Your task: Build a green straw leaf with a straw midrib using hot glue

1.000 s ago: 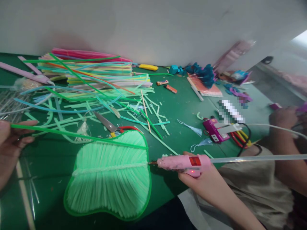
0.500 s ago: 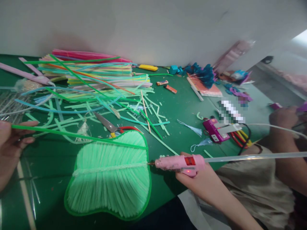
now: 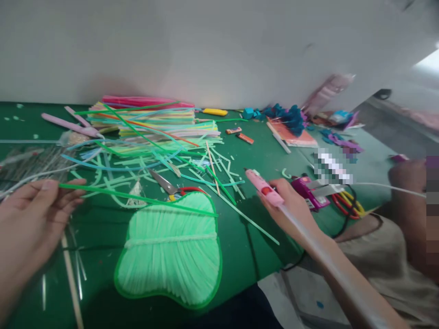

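Observation:
Between the thumb and fingers of my left hand [image 3: 41, 214] is one end of a dark green pipe cleaner [image 3: 137, 197]. Its other end reaches the right edge of a light green leaf-shaped piece [image 3: 171, 265], made of pipe cleaners side by side with a dark green border and a pale ridge across the middle. My right hand [image 3: 290, 208] grips a pink hot glue gun [image 3: 265, 188], whose nozzle points up and left, apart from the leaf shape. A long clear glue stick [image 3: 308, 240] extends from its back. Scissors [image 3: 168, 185] lie just behind the leaf shape.
Bundles of coloured pipe cleaners [image 3: 154, 121] lie along the wall, with loose cut pieces in front. A purple power strip [image 3: 310, 194] and coiled red and yellow cables [image 3: 348, 203] are at right. Another person's arm [image 3: 408, 201] is beyond. A thin wooden stick [image 3: 72, 278] lies front left.
My right hand has drawn the glue gun away from the leaf shape's right edge, up and to the right. My left hand still holds the dark green pipe cleaner; the view has shifted.

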`<state>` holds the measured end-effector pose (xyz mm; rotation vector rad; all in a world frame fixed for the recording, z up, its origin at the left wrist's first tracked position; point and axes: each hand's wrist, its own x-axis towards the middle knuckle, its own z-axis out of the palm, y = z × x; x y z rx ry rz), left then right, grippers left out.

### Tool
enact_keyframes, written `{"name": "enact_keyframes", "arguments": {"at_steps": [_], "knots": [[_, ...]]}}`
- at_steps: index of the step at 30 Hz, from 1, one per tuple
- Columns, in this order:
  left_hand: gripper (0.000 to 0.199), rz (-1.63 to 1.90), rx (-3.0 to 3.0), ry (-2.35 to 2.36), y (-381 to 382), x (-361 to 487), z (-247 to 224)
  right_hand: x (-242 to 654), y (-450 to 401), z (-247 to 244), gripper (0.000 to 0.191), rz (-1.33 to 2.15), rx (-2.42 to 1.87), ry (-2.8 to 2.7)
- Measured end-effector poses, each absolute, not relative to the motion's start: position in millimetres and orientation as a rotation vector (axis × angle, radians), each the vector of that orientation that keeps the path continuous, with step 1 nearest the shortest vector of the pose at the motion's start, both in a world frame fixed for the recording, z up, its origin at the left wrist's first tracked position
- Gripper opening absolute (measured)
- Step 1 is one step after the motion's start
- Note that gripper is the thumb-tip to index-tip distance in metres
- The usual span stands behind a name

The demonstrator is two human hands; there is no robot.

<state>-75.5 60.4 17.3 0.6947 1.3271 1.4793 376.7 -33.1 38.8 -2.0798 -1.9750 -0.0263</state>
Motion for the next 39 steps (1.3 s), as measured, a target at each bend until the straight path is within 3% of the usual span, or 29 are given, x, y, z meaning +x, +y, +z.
{"name": "enact_keyframes", "arguments": {"at_steps": [8,11,13,15,18,21,24,28,33,39], "knots": [[0.036,1.527,0.597,1.134,50,-59,45,377,26,18,0.038,-0.010,-1.906,-2.305],[0.037,1.548,0.568,1.051,47,-60,50,372,25,34,0.050,0.019,-1.914,-2.312],[0.033,1.558,0.561,1.025,44,-58,51,359,20,55,0.047,0.091,-1.870,-2.292],[0.025,1.552,0.576,1.021,41,-54,51,339,13,79,0.039,0.546,-1.717,-2.124],[0.006,1.506,0.624,1.033,34,-46,49,304,4,106,0.042,1.463,-1.378,-1.847],[0.024,1.456,0.684,1.057,25,-37,48,279,-4,113,0.043,1.909,-1.169,-1.744],[0.032,1.383,0.756,1.110,12,-33,50,270,-11,106,0.040,1.824,-1.326,-1.794],[0.022,1.149,1.236,1.343,-4,-40,48,273,-25,91,0.025,1.346,-1.564,-1.942],[0.008,0.992,1.846,1.270,-9,-51,35,280,-43,70,0.012,0.980,-1.515,-2.055],[0.004,0.896,2.020,1.112,-10,-49,23,280,-54,59,0.011,0.817,-1.469,-2.078]]}}
